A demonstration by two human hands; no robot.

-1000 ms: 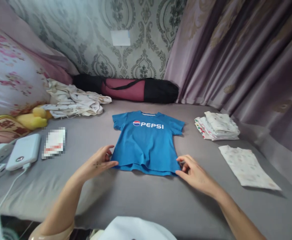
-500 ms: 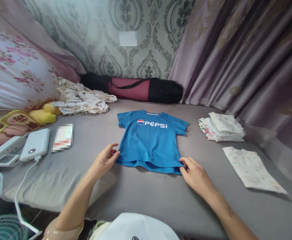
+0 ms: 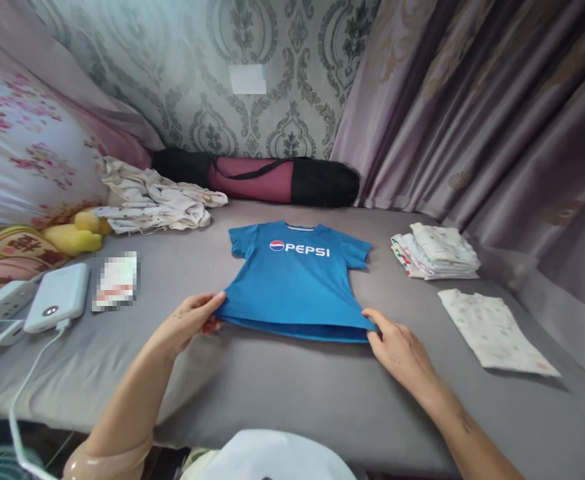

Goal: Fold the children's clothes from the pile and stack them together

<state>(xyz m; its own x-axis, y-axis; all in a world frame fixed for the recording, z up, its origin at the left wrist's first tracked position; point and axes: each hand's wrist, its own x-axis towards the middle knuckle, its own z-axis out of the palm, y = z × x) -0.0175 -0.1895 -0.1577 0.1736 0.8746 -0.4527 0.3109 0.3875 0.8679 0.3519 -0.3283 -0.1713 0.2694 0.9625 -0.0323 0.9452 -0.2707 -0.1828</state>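
A blue T-shirt (image 3: pixel 295 283) with a white PEPSI print lies front side up on the grey bed sheet (image 3: pixel 292 393), its collar pointing away from me. My left hand (image 3: pixel 195 319) pinches the left corner of its hem. At the right corner of the hem, my right hand (image 3: pixel 395 339) grips the cloth between thumb and fingers. Between the hands the hem is drawn taut, and its front and back layers gape slightly apart. Both sleeves rest on the sheet.
To the right are a stack of folded clothes (image 3: pixel 435 252) and one folded white garment (image 3: pixel 495 331). Crumpled white cloth (image 3: pixel 157 197) lies back left. A power bank (image 3: pixel 58 298), a power strip (image 3: pixel 5 300) and a yellow plush toy (image 3: pixel 75 237) sit left. A black-and-maroon bag (image 3: pixel 257 179) lines the wall.
My left hand has closed on the hem's left corner and pulled it outward. The right hand still holds its corner. The shirt's lower part has gone from wrinkled to stretched flat.
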